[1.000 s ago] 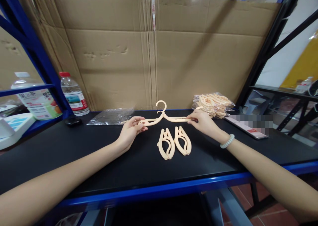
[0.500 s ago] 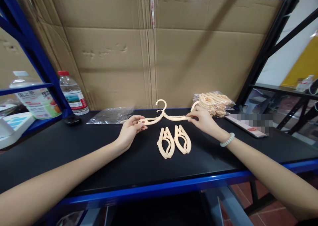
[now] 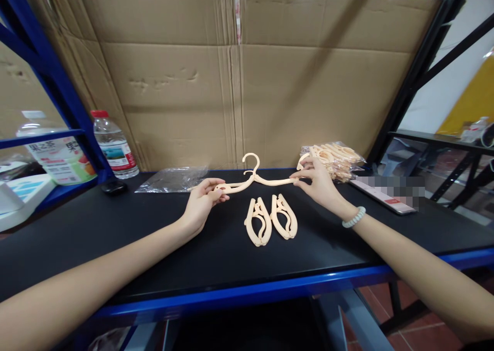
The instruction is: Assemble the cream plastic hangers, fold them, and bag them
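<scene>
A cream plastic folding hanger [image 3: 252,178] is held up over the black table, its hook pointing upward and its arms spread to both sides. My left hand [image 3: 203,202] is closed round the end of its left arm. At the right arm's end, my right hand [image 3: 316,183] pinches the tip between thumb and fingers; a pale beaded bracelet [image 3: 354,217] circles that wrist. Two folded hangers of the same cream colour, a left one [image 3: 258,222] and a right one [image 3: 284,217], lie side by side on the table below.
A clear bag of several folded hangers [image 3: 339,158] lies behind my right hand, with a phone [image 3: 386,196] beside it. On the left are a flattened clear plastic bag [image 3: 170,180], a black mouse [image 3: 113,187] and a red-capped water bottle [image 3: 115,147]. Cardboard [image 3: 173,104] walls the back.
On the right side the two strips of the hanger's arm now look like one. My right hand's fingers have lifted and spread slightly. My left hand keeps its hold.
</scene>
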### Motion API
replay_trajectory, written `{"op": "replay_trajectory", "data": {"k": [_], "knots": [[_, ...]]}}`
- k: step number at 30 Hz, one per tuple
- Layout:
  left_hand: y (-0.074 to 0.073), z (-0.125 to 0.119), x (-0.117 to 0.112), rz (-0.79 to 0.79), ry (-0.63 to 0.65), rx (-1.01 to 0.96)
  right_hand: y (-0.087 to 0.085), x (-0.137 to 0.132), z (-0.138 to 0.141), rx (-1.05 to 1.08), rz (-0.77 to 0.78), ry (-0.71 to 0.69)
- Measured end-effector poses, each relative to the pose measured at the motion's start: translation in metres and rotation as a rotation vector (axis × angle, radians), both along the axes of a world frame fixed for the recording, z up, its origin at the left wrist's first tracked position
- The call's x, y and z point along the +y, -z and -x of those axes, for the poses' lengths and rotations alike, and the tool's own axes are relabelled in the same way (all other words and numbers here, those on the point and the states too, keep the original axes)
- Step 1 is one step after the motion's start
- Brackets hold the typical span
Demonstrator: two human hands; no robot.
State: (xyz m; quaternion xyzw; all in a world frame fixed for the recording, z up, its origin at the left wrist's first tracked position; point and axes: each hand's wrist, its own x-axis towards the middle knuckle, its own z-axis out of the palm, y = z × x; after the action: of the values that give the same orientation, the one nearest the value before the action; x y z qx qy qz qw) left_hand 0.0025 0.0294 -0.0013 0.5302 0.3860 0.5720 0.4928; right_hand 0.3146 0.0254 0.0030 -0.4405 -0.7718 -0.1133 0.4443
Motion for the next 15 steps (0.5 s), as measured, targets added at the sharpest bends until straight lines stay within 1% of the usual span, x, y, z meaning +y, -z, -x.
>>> {"op": "replay_trajectory", "data": {"k": [5,10,15], "knots": [[-0.0004,0.0002,-0.0009,-0.035,-0.007,0.011,-0.0026,-0.0024,0.0009,0.053,-0.009,0.032],[-0.0019,-0.0003,-0.0017,-0.058,-0.019,0.004,-0.0019,-0.0027,0.0025,0.147,0.058,-0.030],[-0.0036,-0.0008,-0.0038,-0.053,-0.019,-0.006,-0.0036,-0.0071,0.0078,0.214,0.112,-0.047]]}}
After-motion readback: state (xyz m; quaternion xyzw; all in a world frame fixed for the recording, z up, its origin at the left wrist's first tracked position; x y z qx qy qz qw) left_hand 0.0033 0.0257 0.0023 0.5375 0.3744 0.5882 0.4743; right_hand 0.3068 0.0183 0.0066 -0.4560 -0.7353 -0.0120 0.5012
